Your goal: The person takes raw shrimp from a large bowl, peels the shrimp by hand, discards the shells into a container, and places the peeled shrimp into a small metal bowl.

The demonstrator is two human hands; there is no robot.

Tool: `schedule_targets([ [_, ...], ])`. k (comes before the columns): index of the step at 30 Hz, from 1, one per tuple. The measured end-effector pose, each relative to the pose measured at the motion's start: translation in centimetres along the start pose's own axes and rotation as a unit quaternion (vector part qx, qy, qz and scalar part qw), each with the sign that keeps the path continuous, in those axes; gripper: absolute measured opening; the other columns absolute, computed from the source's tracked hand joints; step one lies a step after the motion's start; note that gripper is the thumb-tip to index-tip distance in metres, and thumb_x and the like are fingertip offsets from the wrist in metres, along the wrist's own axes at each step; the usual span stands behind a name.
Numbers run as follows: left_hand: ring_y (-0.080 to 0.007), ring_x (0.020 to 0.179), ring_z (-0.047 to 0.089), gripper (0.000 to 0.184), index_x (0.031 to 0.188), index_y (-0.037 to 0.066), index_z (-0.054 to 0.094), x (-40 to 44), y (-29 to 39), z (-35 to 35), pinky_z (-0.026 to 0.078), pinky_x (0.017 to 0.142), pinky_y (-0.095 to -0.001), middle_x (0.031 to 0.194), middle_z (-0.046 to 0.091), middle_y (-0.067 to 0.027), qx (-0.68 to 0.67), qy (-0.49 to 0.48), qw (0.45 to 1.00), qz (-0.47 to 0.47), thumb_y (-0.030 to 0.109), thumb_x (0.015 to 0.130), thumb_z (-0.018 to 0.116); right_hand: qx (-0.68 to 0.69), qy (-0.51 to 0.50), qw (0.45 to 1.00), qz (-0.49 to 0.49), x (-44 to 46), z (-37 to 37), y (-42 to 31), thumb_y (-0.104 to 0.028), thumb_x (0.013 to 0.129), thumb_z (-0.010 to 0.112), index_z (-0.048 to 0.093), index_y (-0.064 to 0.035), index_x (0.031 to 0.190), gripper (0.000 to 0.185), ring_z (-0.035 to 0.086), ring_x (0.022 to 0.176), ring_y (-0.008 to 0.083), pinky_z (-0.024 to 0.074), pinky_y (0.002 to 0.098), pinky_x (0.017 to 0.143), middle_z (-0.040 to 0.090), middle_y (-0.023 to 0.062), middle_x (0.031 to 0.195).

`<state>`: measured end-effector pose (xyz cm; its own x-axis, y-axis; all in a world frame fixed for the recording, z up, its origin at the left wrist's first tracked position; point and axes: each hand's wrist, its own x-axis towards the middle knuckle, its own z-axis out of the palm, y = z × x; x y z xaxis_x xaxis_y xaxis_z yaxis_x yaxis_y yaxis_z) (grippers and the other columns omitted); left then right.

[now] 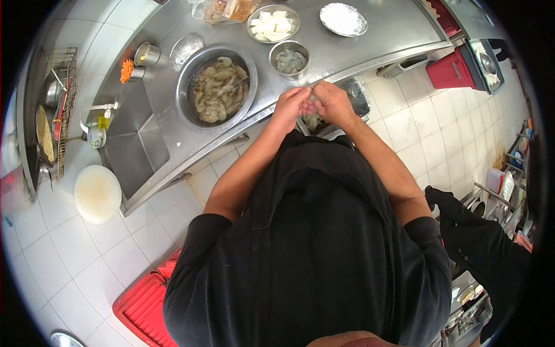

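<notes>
My left hand (296, 106) and my right hand (332, 103) meet at the counter's front edge, fingers closed around something small and pale, perhaps a shrimp, mostly hidden by the fingers. Left of them on the steel counter (324, 55) stands a large metal bowl (184, 87) of unpeeled shrimp (219, 89). Just beyond my hands is a small metal bowl (290, 74) with peeled grey shrimp (290, 61). Below my hands, a bin or container with a dark liner (355, 95) holds scraps (312, 120).
White blocks fill a bowl (273, 24) at the back, beside a white-covered plate (343, 19). A sink (136, 136) is at the left. A red bin (450, 72) stands right. Another person's dark-clothed leg (485, 243) is at the lower right.
</notes>
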<state>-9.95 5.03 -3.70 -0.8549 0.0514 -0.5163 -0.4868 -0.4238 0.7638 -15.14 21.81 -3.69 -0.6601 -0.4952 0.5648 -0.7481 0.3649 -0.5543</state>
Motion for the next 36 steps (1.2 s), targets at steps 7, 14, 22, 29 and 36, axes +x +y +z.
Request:
schedule_targets([
  [7,-0.0129,0.087,0.064,0.027,0.122,0.002,0.062,-0.3,0.5,-0.2,0.054,0.073,-0.0306,0.097,0.066,-0.0052,0.070,-0.025,0.997,0.026,0.007,0.096,0.061,0.284,0.003,0.900,0.330,-1.1,-0.1,1.6,-0.007,0.086,0.065,0.069,-0.0023,0.095,0.011,0.063,0.070,0.0157,0.0505,0.0323,0.065,0.068,0.0109,0.085],
  [14,-0.0110,0.086,0.063,0.030,0.122,0.003,0.060,0.4,0.1,0.0,0.051,0.070,-0.0277,0.095,0.065,-0.0029,0.128,-0.038,0.988,0.074,0.003,0.092,0.059,0.111,-0.094,0.970,0.196,-0.9,-2.3,0.1,-0.009,0.079,0.068,0.072,-0.0032,0.090,0.013,0.066,0.074,0.0285,0.0526,0.0365,0.068,0.068,0.0128,0.085],
  [22,-0.0097,0.083,0.060,0.034,0.123,0.005,0.058,0.1,-0.1,0.7,0.047,0.070,-0.0262,0.089,0.063,-0.0003,0.173,-0.031,0.981,0.082,0.000,0.090,0.057,0.052,-0.075,0.986,0.143,-1.8,-0.5,0.9,-0.010,0.078,0.067,0.072,-0.0029,0.087,0.013,0.066,0.075,0.0375,0.0539,0.0429,0.070,0.069,0.0166,0.084],
  [29,-0.0101,0.082,0.061,0.037,0.126,0.005,0.055,0.8,-0.8,-0.2,0.046,0.071,-0.0262,0.089,0.064,-0.0009,0.199,-0.035,0.972,0.120,-0.002,0.090,0.054,0.228,-0.039,0.862,0.450,-3.8,1.5,3.5,-0.015,0.087,0.063,0.073,-0.0009,0.089,0.017,0.059,0.067,0.0122,0.0472,0.0297,0.062,0.066,0.0049,0.072],
  [36,-0.0110,0.087,0.063,0.038,0.129,0.003,0.053,0.7,0.4,-0.7,0.047,0.071,-0.0264,0.094,0.066,-0.0032,0.182,0.006,0.976,0.122,-0.002,0.091,0.054,0.327,0.033,0.795,0.511,-3.5,-0.4,6.0,-0.014,0.092,0.060,0.073,-0.0016,0.093,0.018,0.049,0.062,0.0056,0.0391,0.0246,0.056,0.059,-0.0038,0.071],
])
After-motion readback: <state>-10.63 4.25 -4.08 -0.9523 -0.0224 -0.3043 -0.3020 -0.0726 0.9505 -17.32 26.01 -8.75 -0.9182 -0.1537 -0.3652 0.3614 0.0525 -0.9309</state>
